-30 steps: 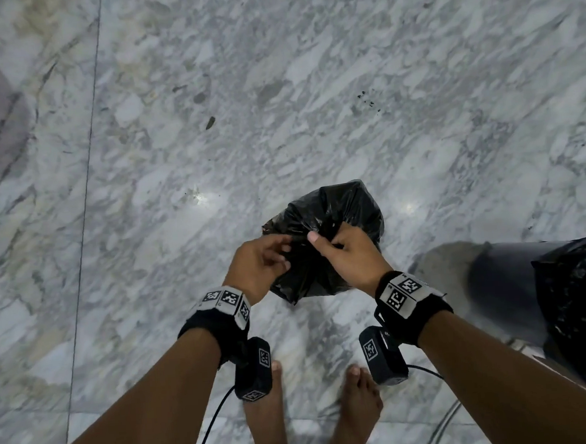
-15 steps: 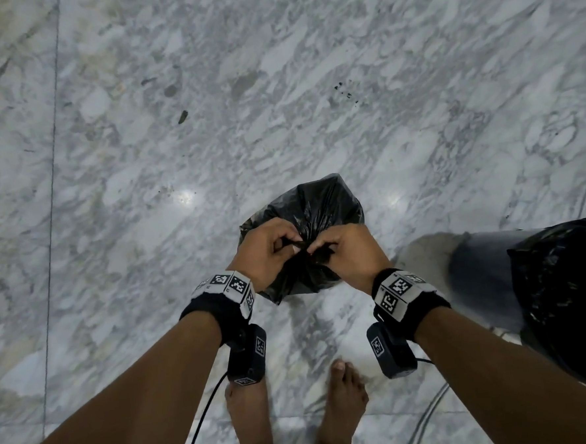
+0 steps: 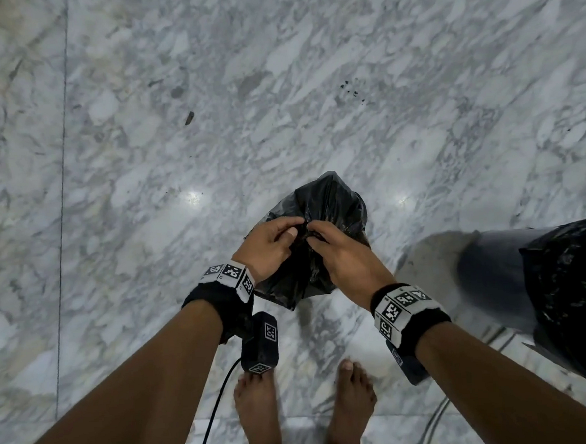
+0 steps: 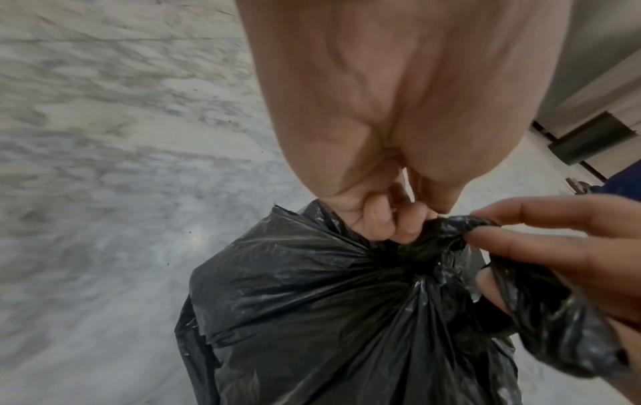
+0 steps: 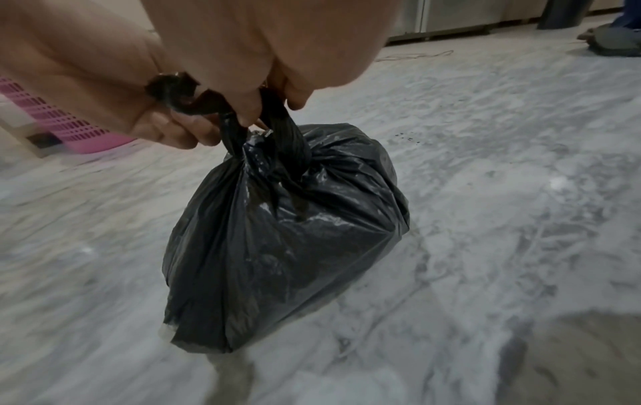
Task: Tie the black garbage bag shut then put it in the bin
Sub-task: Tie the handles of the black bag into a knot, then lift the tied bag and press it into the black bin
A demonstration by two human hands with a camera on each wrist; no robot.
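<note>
Garbage bag (image 3: pixel 322 216) hanging straight down below both sets of fingers, clear of the marble floor (image 3: pixel 208 89), long axis vertical, gathered neck at the top and bulging body underneath. Held up by two twisted black ears of plastic that rise from the neck into the grip, as seen in the right wrist view. Left hand (image 3: pixel 269 245) curled, fingers (image 4: pixel 399 222) pinching one ear right at the knot. Right hand (image 3: pixel 345 256) directly opposite, touching or nearly touching the left, fingers (image 4: pixel 541 216) pinching the other ear, with a loose flap of plastic draped under the palm. Knot bunched between the two grips; judged still being drawn tight rather than finished, though whether a second turn is already made cannot be told.

Bin (image 3: pixel 546 295) off to the right of the right fingers and lower, tilted in the head view, lined with its own black liner; contents too dark to make out. Right hand the nearer one to it, so the carry across likely falls to that side once the knot holds.

Bag's own contents hidden by opaque plastic. Pink basket (image 5: pixel 69 120) beyond the left fingers, well apart from the bag.
</note>
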